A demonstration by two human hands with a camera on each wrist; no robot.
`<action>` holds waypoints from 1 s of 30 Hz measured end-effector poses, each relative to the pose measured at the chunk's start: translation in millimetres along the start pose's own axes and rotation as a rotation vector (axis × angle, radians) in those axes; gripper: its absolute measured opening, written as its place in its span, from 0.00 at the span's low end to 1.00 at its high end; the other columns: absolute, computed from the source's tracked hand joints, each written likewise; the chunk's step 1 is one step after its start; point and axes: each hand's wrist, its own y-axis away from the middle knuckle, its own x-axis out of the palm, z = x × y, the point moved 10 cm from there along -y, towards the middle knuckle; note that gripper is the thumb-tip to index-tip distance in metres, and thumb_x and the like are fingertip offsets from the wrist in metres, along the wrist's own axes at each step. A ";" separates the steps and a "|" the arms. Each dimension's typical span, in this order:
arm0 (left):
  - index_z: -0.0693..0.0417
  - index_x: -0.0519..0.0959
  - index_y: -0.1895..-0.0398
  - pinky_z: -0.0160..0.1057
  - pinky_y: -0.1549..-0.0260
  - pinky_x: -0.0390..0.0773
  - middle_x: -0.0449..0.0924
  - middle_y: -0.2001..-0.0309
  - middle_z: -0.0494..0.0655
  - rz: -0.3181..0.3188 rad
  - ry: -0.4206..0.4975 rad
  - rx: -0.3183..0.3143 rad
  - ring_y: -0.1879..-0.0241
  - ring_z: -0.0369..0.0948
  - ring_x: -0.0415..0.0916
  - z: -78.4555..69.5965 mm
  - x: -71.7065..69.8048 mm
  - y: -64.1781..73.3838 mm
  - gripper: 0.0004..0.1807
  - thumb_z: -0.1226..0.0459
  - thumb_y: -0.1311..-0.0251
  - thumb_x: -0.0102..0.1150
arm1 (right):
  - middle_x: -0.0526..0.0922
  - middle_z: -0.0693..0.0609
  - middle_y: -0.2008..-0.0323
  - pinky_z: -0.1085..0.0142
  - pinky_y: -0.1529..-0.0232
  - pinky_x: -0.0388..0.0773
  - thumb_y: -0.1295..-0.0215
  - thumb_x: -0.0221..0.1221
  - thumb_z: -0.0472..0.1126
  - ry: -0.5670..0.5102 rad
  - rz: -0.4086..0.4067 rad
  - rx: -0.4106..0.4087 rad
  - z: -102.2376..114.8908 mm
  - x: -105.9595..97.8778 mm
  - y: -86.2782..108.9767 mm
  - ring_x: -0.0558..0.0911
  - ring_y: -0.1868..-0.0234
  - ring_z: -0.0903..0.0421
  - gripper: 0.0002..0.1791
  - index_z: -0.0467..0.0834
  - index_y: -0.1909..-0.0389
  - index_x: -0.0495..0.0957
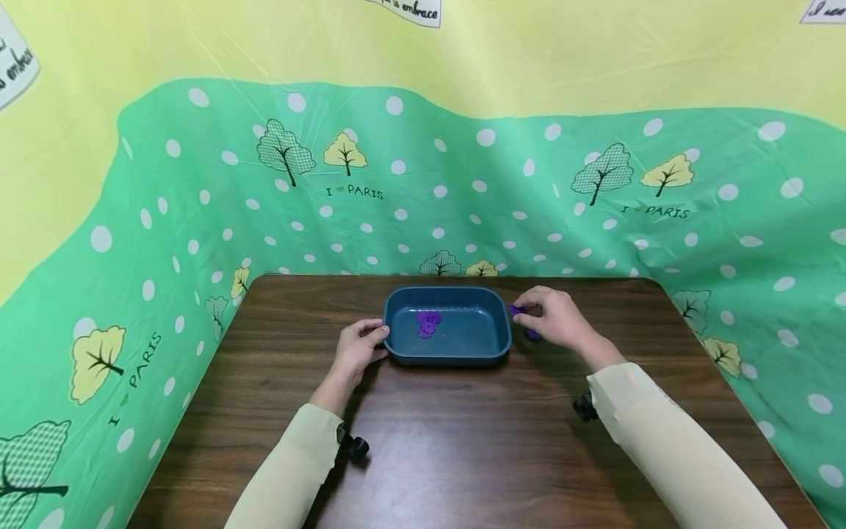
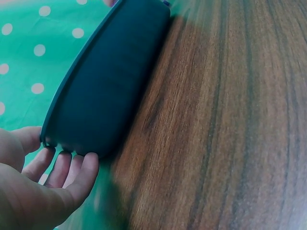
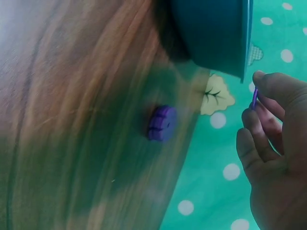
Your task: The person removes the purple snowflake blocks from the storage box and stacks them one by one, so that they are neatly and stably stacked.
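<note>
A dark blue rectangular tray (image 1: 472, 332) stands on the table, with several purple flower-shaped pieces (image 1: 428, 323) lying inside toward its left. At the tray's left end, my left hand (image 1: 355, 351) holds the rim, thumb at the edge and fingertips against the outer wall in the left wrist view. Just beyond the right end, my right hand (image 1: 554, 319) pinches a thin purple piece (image 3: 254, 98) between thumb and fingers, seen edge-on in the right wrist view. Below that hand, a short stack of purple pieces (image 3: 162, 123) rests on the table, partly covered by the hand in the head view.
The brown wood-grain table (image 1: 443, 441) extends toward me and to both sides. Behind it and along the sides hangs a green and yellow cloth (image 1: 456, 169) with dots and trees. Small black devices (image 1: 355, 445) are strapped at both wrists.
</note>
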 end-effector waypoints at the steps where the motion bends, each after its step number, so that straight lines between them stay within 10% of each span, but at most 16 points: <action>1: 0.64 0.80 0.40 0.51 0.50 0.87 0.81 0.53 0.52 0.000 0.001 -0.002 0.55 0.41 0.80 0.3 -0.3 -0.1 0.19 0.66 0.31 0.64 | 0.87 0.45 0.54 0.48 0.54 0.84 0.38 0.72 0.37 0.002 -0.001 0.002 -1.6 -0.6 1.4 0.85 0.53 0.46 0.11 0.40 0.56 0.88; 30: 0.64 0.80 0.40 0.49 0.53 0.88 0.81 0.54 0.51 0.000 0.011 -0.007 0.58 0.39 0.81 3.0 -0.7 -3.5 0.19 0.67 0.32 0.64 | 0.85 0.40 0.53 0.43 0.48 0.83 0.36 0.69 0.35 0.053 0.080 0.124 -54.9 16.5 29.5 0.84 0.50 0.40 0.11 0.36 0.54 0.86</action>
